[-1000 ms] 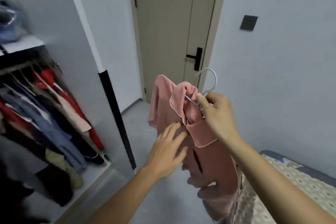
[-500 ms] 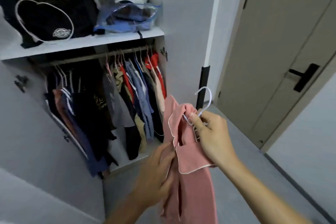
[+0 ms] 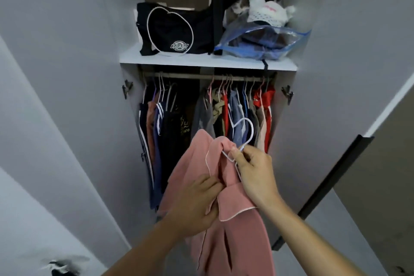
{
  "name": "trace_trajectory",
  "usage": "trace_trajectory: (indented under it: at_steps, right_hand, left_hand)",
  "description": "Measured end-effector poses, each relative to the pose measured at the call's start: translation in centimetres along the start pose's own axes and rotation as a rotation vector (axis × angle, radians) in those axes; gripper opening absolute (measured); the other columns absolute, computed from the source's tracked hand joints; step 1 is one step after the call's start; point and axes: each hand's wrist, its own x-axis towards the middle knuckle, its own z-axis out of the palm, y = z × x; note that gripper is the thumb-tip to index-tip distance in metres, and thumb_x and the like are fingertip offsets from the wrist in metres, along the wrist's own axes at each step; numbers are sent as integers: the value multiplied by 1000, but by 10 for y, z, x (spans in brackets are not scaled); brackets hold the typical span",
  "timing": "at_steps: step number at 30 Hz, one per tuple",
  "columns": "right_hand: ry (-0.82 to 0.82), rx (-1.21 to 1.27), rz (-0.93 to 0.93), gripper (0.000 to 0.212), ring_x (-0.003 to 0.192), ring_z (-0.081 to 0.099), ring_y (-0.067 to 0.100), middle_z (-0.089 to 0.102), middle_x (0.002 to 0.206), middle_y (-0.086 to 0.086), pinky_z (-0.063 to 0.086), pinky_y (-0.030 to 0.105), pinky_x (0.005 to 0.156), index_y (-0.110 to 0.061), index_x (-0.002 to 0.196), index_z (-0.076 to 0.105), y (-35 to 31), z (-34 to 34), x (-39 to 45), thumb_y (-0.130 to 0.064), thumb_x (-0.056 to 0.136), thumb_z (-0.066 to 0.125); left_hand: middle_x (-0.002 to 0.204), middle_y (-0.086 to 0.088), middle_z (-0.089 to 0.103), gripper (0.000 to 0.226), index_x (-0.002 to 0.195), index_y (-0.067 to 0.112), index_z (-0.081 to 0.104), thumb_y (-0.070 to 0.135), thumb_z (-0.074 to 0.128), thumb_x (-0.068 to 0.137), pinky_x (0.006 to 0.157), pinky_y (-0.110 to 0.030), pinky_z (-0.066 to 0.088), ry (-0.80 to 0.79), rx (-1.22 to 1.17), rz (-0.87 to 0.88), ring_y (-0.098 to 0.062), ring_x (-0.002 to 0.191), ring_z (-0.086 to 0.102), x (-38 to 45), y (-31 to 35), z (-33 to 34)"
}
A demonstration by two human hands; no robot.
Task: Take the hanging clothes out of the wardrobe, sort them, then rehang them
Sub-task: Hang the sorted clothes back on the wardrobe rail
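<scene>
A pink garment (image 3: 233, 237) with white piping hangs from a thin white wire hanger (image 3: 245, 132) in front of the open wardrobe. My right hand (image 3: 255, 175) pinches the hanger's neck just under its hook. My left hand (image 3: 197, 206) grips a fold of the pink cloth below the collar. Behind them the rail (image 3: 208, 76) carries two groups of hanging clothes: dark and striped ones (image 3: 161, 123) on the left, red, blue and beige ones (image 3: 242, 110) on the right, with a gap between them.
On the white shelf (image 3: 201, 61) above the rail sit a black bag (image 3: 172, 29) and a clear blue-edged zip bag (image 3: 262, 45) with a white plush item on top. Wardrobe doors (image 3: 56, 96) stand open on both sides; a dark door edge (image 3: 327, 188) lies at right.
My view has swung left from the room door until it faces the wardrobe squarely. The pink garment came along with it, and my left hand went from touching the cloth to gripping it.
</scene>
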Motion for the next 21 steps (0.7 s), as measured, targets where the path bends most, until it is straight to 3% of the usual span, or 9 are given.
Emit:
trace_trajectory:
  at_steps: [5, 9, 13, 15, 17, 21]
  right_hand:
    - [24, -100, 16, 52, 53, 37, 10, 43, 51, -5, 41, 43, 58, -9, 59, 46, 17, 48, 81, -30, 103, 64]
    - [28, -174, 30, 52, 54, 36, 13, 43, 53, -5, 38, 42, 58, -12, 60, 43, 37, 84, 146, -32, 104, 63]
    - [57, -251, 63, 54, 48, 39, 9, 41, 49, -9, 31, 30, 54, -18, 57, 39, 52, 111, 214, -30, 104, 63]
    - [73, -274, 74, 53, 49, 43, 8, 44, 51, -8, 33, 29, 54, -19, 58, 40, 59, 124, 242, -30, 104, 63]
    - [80, -287, 86, 52, 52, 46, 12, 49, 54, -3, 37, 37, 56, -15, 59, 43, 68, 137, 267, -31, 104, 64]
    - [73, -351, 109, 45, 64, 53, 25, 60, 68, 7, 28, 34, 59, -9, 68, 53, 81, 169, 309, -34, 103, 63]
  left_hand:
    - [111, 11, 57, 27, 113, 22, 65, 29, 67, 88, 96, -22, 36, -32, 66, -36, -14, 109, 48, 29, -92, -4]
    - [106, 16, 54, 22, 103, 27, 64, 36, 67, 83, 88, -36, 47, -13, 109, -100, -15, 107, 48, 61, -162, 3]
    - [106, 13, 52, 21, 100, 26, 60, 35, 68, 82, 85, -33, 50, -3, 92, -125, -20, 114, 49, 97, -221, 0]
    - [111, 11, 53, 23, 104, 25, 61, 36, 67, 85, 89, -32, 50, -34, 81, -106, -19, 118, 48, 114, -252, -3]
    - [117, 11, 54, 27, 111, 25, 61, 40, 64, 88, 95, -36, 51, -81, 71, -117, -16, 122, 46, 128, -284, -4]
    - [140, 5, 53, 42, 131, 18, 63, 32, 66, 92, 105, -40, 49, -158, 45, -145, -16, 129, 51, 153, -342, -3]
